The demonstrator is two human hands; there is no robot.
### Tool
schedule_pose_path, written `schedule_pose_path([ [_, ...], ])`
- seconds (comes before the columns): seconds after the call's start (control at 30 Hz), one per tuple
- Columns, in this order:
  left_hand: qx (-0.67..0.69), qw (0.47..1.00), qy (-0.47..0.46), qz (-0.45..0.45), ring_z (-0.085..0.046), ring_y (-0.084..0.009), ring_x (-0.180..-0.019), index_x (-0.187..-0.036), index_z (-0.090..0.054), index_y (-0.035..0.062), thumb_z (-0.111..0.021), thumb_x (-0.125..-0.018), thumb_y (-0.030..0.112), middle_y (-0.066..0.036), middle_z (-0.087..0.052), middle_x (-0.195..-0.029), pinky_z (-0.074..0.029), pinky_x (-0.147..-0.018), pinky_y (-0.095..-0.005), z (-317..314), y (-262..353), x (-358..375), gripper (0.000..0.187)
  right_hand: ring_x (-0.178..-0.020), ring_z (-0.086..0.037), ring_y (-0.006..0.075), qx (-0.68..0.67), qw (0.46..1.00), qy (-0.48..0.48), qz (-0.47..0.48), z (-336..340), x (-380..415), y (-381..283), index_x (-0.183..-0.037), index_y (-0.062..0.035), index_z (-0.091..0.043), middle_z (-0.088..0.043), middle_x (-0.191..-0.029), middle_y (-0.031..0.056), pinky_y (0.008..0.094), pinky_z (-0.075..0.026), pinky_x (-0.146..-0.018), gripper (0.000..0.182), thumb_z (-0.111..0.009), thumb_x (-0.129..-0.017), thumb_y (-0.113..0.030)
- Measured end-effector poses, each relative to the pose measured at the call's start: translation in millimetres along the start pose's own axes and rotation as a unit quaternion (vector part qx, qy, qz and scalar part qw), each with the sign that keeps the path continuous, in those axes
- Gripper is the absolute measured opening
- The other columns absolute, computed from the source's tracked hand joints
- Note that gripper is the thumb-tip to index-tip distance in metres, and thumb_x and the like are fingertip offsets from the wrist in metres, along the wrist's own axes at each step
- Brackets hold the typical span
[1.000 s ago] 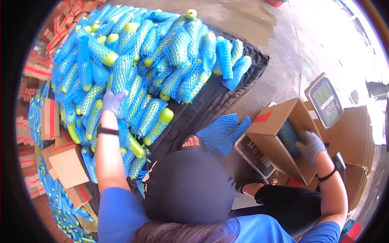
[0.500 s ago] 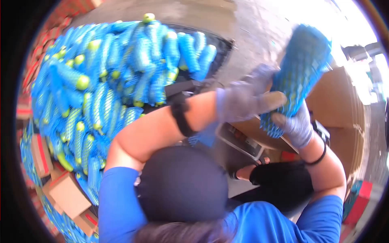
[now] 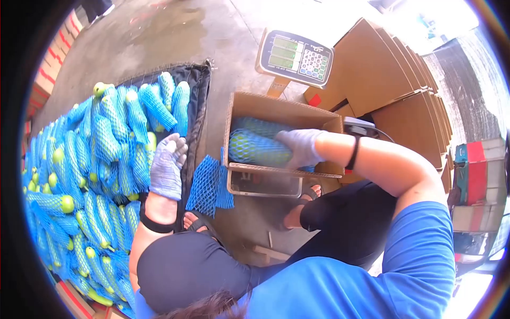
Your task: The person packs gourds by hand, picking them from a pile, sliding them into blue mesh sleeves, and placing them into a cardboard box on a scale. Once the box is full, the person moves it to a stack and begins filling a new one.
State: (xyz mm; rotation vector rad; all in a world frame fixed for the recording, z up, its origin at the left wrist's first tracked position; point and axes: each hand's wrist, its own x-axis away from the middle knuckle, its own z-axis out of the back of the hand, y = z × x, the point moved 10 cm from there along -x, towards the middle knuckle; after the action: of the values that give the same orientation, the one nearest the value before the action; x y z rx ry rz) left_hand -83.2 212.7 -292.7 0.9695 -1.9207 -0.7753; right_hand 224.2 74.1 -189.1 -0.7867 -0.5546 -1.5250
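Note:
My right hand (image 3: 302,148), in a grey glove, reaches inside an open cardboard box (image 3: 324,123) and grips the right end of a long green gourd in a blue net sleeve (image 3: 257,148). Another blue-netted bundle (image 3: 260,126) lies behind it, partly hidden. At the left, my left hand (image 3: 169,166), also gloved, is empty, with its fingers loosely bent and apart. It hovers at the right edge of a large pile of net-sleeved gourds (image 3: 109,143).
A scale display (image 3: 295,57) stands behind the box, which sits on a metal platform (image 3: 260,184). Loose blue net sleeves (image 3: 204,186) lie left of it. Flattened cartons (image 3: 372,64) lean at the right. A black sheet (image 3: 197,87) lies under the pile.
Both hands were raised at the right around a blue-netted bundle. Now my right hand is down in the box, and my left hand has let go and moved left to the pile.

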Motion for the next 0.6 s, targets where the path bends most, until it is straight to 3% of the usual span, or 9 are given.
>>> schedule_pose_path([
  [0.13,0.0,1.0,0.021,-0.004,-0.066,-0.0169,-0.101,-0.128,-0.059,0.0092,-0.061,-0.096,0.028,-0.005,-0.068,-0.115,-0.051,-0.083,-0.0291,2.5,3.7,0.5,0.037,-0.118,-0.058,0.0344,0.17,0.985,0.026,0.005,-3.1,-1.9,-7.9,-0.145,-0.0143,-0.044,-0.061,-0.124,0.0205,0.0441,-0.046,-0.1,0.071,-0.07,-0.085,-0.042],
  [0.17,0.006,0.999,0.037,-0.015,-0.066,-0.0171,-0.101,-0.127,-0.059,0.0091,-0.061,-0.096,0.027,-0.005,-0.068,-0.116,-0.051,-0.082,-0.0293,10.4,6.3,-1.0,0.036,-0.118,-0.058,0.0348,0.145,0.989,-0.03,-0.005,-3.0,11.4,-7.7,-0.142,-0.0164,-0.048,-0.06,-0.125,0.0189,0.0461,-0.046,-0.1,0.06,-0.066,-0.089,-0.038],
  [0.23,0.025,0.998,0.059,-0.029,-0.066,-0.0162,-0.097,-0.126,-0.06,0.0084,-0.061,-0.096,0.025,-0.005,-0.068,-0.113,-0.052,-0.079,-0.0275,25.3,16.9,-1.8,0.035,-0.117,-0.058,0.0355,0.083,0.996,-0.023,-0.026,22.0,40.1,-13.0,-0.14,-0.0153,-0.049,-0.06,-0.124,0.0182,0.0466,-0.046,-0.099,0.058,-0.066,-0.089,-0.037],
  [0.3,0.039,0.995,0.078,-0.053,-0.066,-0.0153,-0.095,-0.125,-0.06,0.0079,-0.062,-0.095,0.024,-0.004,-0.068,-0.111,-0.051,-0.077,-0.0247,48.2,32.6,0.3,0.033,-0.115,-0.058,0.0361,0.014,0.999,0.048,-0.008,49.1,70.8,-13.7,-0.137,-0.0125,-0.052,-0.061,-0.123,0.0168,0.0471,-0.047,-0.098,0.055,-0.067,-0.088,-0.033],
  [0.37,-0.07,0.979,0.131,-0.137,-0.063,-0.0154,-0.1,-0.124,-0.058,0.0038,-0.063,-0.095,0.023,-0.007,-0.065,-0.114,-0.049,-0.082,-0.0262,88.4,57.8,8.5,0.035,-0.112,-0.059,0.0367,0.023,0.983,0.167,0.08,71.1,115.4,-25.4,-0.132,-0.0089,-0.055,-0.062,-0.12,0.0169,0.0467,-0.048,-0.095,0.052,-0.067,-0.086,-0.028],
  [0.4,-0.138,0.963,0.148,-0.181,-0.062,-0.0169,-0.102,-0.124,-0.057,0.0017,-0.063,-0.095,0.022,-0.009,-0.064,-0.115,-0.049,-0.086,-0.0284,116.9,70.5,6.2,0.037,-0.109,-0.06,0.0373,0.038,0.966,0.222,0.129,78.0,137.5,-35.4,-0.13,-0.0071,-0.056,-0.063,-0.118,0.0177,0.0462,-0.049,-0.093,0.05,-0.068,-0.085,-0.026],
  [0.47,-0.327,0.876,0.23,-0.27,-0.059,-0.0214,-0.107,-0.126,-0.055,-0.0024,-0.064,-0.094,0.022,-0.013,-0.061,-0.119,-0.046,-0.098,-0.0337,169.4,102.0,5.9,0.041,-0.101,-0.063,0.0388,-0.029,0.941,0.273,0.199,75.2,166.7,-43.3,-0.126,-0.0054,-0.059,-0.064,-0.111,0.0185,0.0466,-0.051,-0.088,0.046,-0.067,-0.085,-0.024],
  [0.53,-0.361,0.845,0.289,-0.268,-0.054,-0.0261,-0.119,-0.134,-0.05,-0.0031,-0.068,-0.093,0.031,-0.017,-0.058,-0.127,-0.037,-0.108,-0.036,258.0,125.7,-13.7,0.056,-0.094,-0.065,0.039,-0.103,0.93,0.253,0.247,59.8,169.8,-45.0,-0.125,-0.0045,-0.059,-0.065,-0.108,0.0186,0.0464,-0.052,-0.083,0.049,-0.069,-0.085,-0.031],
  [0.6,-0.432,0.788,0.371,-0.235,-0.047,-0.0252,-0.131,-0.134,-0.051,-0.0026,-0.073,-0.089,0.03,-0.018,-0.052,-0.139,-0.033,-0.112,-0.0345,298.1,161.8,-22.4,0.06,-0.095,-0.066,0.0365,-0.142,0.909,0.264,0.289,44.0,155.5,-45.4,-0.13,-0.0068,-0.056,-0.066,-0.108,0.0167,0.0468,-0.052,-0.084,0.054,-0.07,-0.086,-0.035],
])
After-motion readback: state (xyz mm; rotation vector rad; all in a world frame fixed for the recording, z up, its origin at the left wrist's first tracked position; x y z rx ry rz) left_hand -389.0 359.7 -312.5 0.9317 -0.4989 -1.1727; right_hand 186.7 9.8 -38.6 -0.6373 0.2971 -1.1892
